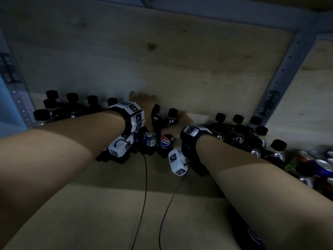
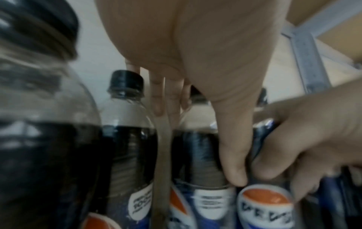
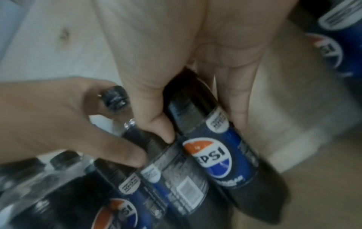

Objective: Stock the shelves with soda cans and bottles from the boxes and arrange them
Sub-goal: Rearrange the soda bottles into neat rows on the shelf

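Note:
Two dark Pepsi bottles with black caps stand side by side on the wooden shelf [image 1: 115, 210]. My left hand [image 1: 146, 112] grips the left bottle [image 2: 197, 155]; its thumb [image 2: 234, 173] lies on the front and its fingers [image 2: 156, 99] reach behind the neck. My right hand [image 1: 177, 123] is wrapped round the right bottle [image 3: 213, 156], whose logo faces me, with the thumb [image 3: 156, 124] on one side and the fingers [image 3: 237, 100] on the other. The two bottles touch, and the thumbs meet between them.
A row of capped Pepsi bottles [image 1: 72, 105] lines the back left. More bottles [image 1: 241, 134] crowd the right, with soda cans [image 1: 322, 165] beyond them. A grey perforated upright [image 1: 282, 76] stands at the right. Bare board lies in front of the hands.

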